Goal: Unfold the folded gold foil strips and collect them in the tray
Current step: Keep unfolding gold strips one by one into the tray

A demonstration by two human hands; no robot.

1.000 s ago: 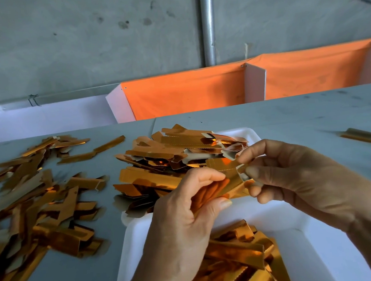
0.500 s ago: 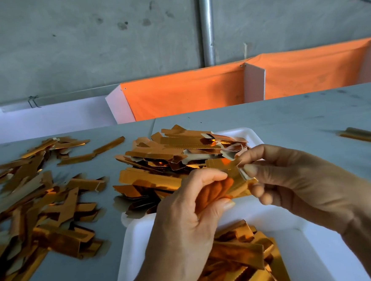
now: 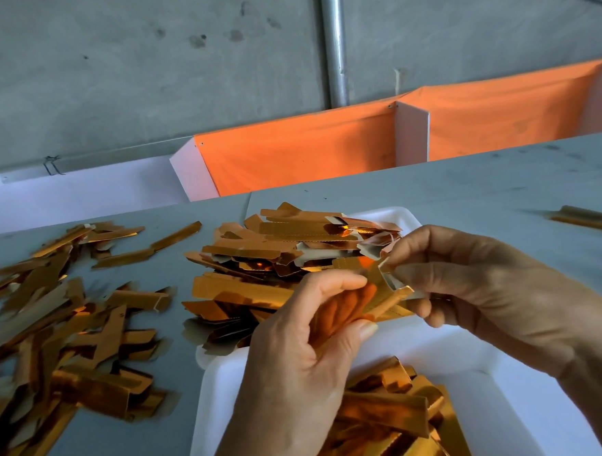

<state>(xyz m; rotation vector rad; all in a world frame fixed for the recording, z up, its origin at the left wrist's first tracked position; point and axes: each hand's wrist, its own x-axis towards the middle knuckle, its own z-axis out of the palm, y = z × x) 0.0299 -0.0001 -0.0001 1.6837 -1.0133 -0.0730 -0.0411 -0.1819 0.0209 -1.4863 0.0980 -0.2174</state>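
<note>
Left hand: the left hand (image 3: 302, 363) pinches the near end of a gold strip (image 3: 382, 295) between thumb and fingers, above the white tray (image 3: 481, 386).
Right hand: the right hand (image 3: 474, 287) grips the far end of the same strip with thumb and forefinger, just above the tray's far half.
Strip: partly opened, its pale inner side showing at the right end.
Tray, near end: a heap of strips (image 3: 388, 424) lies inside.
Tray, far end: a taller pile (image 3: 276, 258) spills over the rim.
Left of the tray: loose strips (image 3: 61, 333) scattered on the grey table (image 3: 485, 186).
Right of the tray: two strips (image 3: 594, 219) lie well apart.
</note>
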